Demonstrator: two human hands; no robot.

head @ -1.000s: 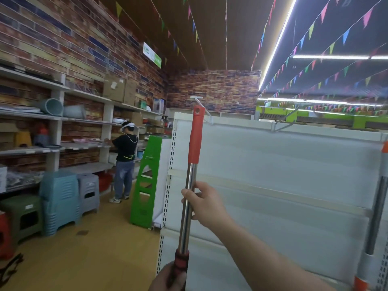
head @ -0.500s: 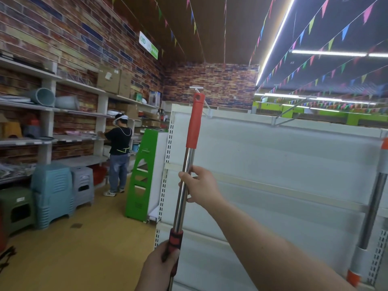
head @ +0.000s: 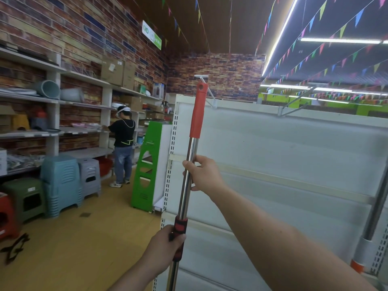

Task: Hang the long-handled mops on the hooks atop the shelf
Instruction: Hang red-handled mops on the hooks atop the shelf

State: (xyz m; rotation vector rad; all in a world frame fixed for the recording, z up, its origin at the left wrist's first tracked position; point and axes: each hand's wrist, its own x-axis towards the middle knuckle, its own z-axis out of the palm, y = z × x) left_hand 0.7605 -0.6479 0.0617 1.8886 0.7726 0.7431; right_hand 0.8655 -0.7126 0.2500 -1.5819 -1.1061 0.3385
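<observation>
Brick wall [head: 212, 70] and yellow floor [head: 73, 248] are bounding a white shelf [head: 294, 164]. Two hooks [head: 201, 76] [head: 298, 99] are projecting atop it. Two mops [head: 198, 114] [head: 375, 213] are showing; left hand [head: 165, 246] and right hand [head: 204, 175] are gripping one.

Mop pole [head: 187, 177]: glossy polished metal (red matt plastic top sleeve [head: 197, 114]); shelf panel [head: 273, 148]: smooth matt white.

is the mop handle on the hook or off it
Off, it seems: the hanging hole in the mop handle sits just below the tip of the hook, looking empty; left hand and right hand both grip it.
</observation>
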